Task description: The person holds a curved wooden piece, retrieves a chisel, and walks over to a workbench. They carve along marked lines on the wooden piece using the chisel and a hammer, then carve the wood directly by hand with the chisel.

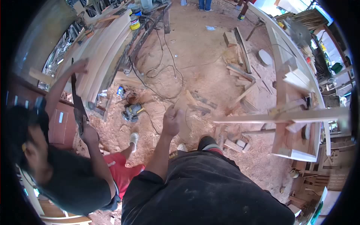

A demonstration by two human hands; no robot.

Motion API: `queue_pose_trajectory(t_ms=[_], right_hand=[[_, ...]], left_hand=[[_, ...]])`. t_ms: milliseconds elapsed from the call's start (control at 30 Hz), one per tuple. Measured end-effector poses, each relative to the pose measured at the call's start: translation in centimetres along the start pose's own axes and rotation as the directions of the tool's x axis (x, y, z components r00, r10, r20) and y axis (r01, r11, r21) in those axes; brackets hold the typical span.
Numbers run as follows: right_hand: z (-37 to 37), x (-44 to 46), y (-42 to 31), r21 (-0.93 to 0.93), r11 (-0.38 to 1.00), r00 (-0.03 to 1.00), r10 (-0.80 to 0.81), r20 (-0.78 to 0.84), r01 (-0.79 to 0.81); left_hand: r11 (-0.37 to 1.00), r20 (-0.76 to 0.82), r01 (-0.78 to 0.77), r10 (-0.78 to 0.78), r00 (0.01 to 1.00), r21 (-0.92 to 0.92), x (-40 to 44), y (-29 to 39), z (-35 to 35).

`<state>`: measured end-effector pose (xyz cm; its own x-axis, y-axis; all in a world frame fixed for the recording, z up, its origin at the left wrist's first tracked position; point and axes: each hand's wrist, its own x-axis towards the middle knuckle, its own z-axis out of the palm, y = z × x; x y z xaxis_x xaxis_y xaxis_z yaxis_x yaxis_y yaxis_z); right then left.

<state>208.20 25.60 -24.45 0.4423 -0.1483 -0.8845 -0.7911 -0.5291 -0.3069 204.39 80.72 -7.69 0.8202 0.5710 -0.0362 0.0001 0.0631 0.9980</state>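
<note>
My left hand (172, 120) is raised in front of my body, its fingers curled closed. A pale, blurred shape shows just beside it, and I cannot make out whether the hand holds it. My right hand is out of view. Below my left hand lies the floor (198, 67), strewn with sawdust and wood scraps. A corded power tool (132, 112) rests on the floor to the left of that hand.
At left, a person (71, 172) in a dark shirt holds a long dark tool (77, 97). Boards (101, 56) and a yellow can (134, 22) lie on the left bench. A long wooden frame (281, 138) stands at right, with a pale beam (258, 117) across it. Cords (161, 67) trail over the floor.
</note>
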Motion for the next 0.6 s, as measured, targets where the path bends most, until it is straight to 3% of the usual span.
queue_pose_trajectory(t_ms=[100,167,233,267,333,367,400,433,467,533,567,600], right_hand=[[0.9,2.7,-6.5,0.038,0.998,0.999,0.043,0.013,-0.043],[2.4,6.0,-11.9,0.024,0.998,0.998,0.053,0.037,-0.054],[4.2,9.9,-18.4,-0.016,0.999,0.998,0.030,0.063,-0.029],[5.2,12.2,-22.5,-0.043,0.999,0.997,-0.001,0.077,0.004],[6.9,15.8,-32.4,-0.100,0.991,0.992,-0.073,0.106,0.084],[6.3,27.9,-34.6,-0.017,1.000,0.959,0.019,0.284,-0.015],[5.9,38.7,-36.9,0.025,0.990,0.886,0.110,0.450,-0.136],[10.0,28.1,-47.8,-0.168,0.978,0.992,-0.114,0.046,0.120],[12.5,29.4,-55.1,-0.451,0.747,0.864,-0.484,0.137,0.489],[17.3,21.7,-67.5,-0.168,0.621,0.640,-0.711,0.291,0.766],[20.5,19.2,-72.8,0.000,0.667,0.637,-0.711,0.297,0.745],[23.1,18.6,-77.7,0.012,0.641,0.580,-0.702,0.412,0.768]], left_hand=[[0.999,-0.130,0.001,0.004,0.992,0.039,5.4,-0.8,-2.0],[0.992,-0.131,-0.010,0.027,0.991,0.126,8.5,-2.9,-4.1],[0.982,-0.193,0.051,-0.015,0.981,0.182,11.5,-5.4,-5.9],[0.983,-0.209,0.036,0.003,0.978,0.182,13.3,-6.4,-6.4],[0.991,-0.285,0.133,-0.128,0.950,-0.001,17.2,-6.9,-6.9],[0.991,-0.306,0.131,-0.125,0.944,-0.001,19.2,-6.2,-6.5],[0.973,-0.338,0.167,-0.105,0.935,0.160,20.8,-4.9,-6.5],[0.954,-0.357,0.172,-0.076,0.931,0.246,23.4,-3.9,-6.8],[0.927,-0.375,0.180,-0.047,0.926,0.329,26.0,-2.8,-7.0],[0.938,-0.360,-0.035,0.166,0.918,0.344,29.8,-2.8,-6.7],[0.944,-0.387,-0.026,0.161,0.908,0.330,31.4,-2.2,-6.5],[0.952,-0.383,-0.010,0.133,0.914,0.307,33.0,-0.9,-6.6]])
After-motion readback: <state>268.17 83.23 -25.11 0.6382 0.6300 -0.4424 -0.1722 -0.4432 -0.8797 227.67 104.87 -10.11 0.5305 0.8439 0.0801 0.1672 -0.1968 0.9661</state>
